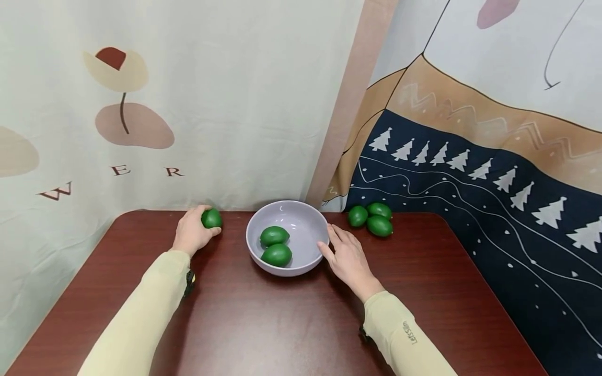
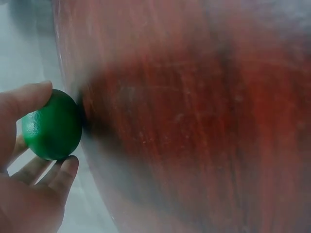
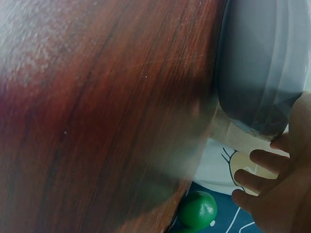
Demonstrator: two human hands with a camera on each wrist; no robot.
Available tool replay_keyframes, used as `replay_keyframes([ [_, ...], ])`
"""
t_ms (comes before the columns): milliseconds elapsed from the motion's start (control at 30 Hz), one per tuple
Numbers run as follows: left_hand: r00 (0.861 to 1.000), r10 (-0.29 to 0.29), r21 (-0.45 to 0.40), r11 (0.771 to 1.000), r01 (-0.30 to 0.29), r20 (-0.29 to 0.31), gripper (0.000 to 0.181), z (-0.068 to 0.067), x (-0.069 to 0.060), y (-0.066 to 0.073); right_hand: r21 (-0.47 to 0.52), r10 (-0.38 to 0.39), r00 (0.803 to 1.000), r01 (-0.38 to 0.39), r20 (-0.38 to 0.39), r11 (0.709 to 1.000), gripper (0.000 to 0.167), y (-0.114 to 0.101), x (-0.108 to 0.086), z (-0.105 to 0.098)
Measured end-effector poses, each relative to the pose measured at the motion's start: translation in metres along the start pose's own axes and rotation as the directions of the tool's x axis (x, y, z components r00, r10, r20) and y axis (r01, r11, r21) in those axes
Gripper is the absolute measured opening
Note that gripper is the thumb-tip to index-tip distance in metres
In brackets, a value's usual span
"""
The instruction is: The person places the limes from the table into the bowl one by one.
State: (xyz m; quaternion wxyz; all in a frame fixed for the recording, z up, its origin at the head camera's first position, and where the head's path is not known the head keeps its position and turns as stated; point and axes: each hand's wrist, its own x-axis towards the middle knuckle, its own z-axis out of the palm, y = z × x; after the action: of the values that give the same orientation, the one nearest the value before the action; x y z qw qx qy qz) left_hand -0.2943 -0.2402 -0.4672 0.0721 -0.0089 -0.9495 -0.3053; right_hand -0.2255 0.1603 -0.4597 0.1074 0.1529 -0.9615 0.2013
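Green and glossy, the lime [image 1: 212, 218] at your left hand [image 1: 192, 231] is lying left of centre in the head view, close to the far edge of the table [image 1: 263, 313]. You are gripping it between thumb and fingers, and it is sitting to the upper right of that hand. The lavender bowl [image 1: 308, 237] is standing at the middle of the frame, to the right of the held lime, with bare tabletop separating them; that sideways gap is what counts, I judge. Your left hand is clearly the nearer one to this lime; your right hand [image 1: 348, 258] is resting at the bowl's right rim, on the opposite side. Two limes [image 1: 276, 255] are lying inside the bowl, left of its middle, and three limes [image 1: 379, 225] are clustering right of centre, beyond your right hand.

Left wrist view: your grip is showing at the left edge, thumb above the lime and fingertips below. Its long axis is seeming upright in this frame, though foreshortening is leaving that unsure. You cannot tell whether it is touching the table.

Right wrist view: the bowl is filling the upper right. Below it your fingers are spreading loosely, thumb and index at the bowl, the others standing free.
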Motion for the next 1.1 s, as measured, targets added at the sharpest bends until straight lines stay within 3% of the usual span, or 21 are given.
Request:
replay_keyframes([
  [433, 1.0, 0.011, 0.003, 1.0, -0.011, 0.004, 0.065, 0.002, -0.013, 0.011, -0.009, -0.017, 1.0, 0.017, -0.016, 1.0, 0.062, 0.001, -0.001, -0.002],
  [1100, 0.999, 0.037, 0.017, 0.999, -0.037, 0.003, 0.066, 0.004, -0.023, 0.012, -0.001, -0.015, 1.0, 0.015, -0.012, 1.0, 0.061, 0.0, -0.002, -0.001],
])
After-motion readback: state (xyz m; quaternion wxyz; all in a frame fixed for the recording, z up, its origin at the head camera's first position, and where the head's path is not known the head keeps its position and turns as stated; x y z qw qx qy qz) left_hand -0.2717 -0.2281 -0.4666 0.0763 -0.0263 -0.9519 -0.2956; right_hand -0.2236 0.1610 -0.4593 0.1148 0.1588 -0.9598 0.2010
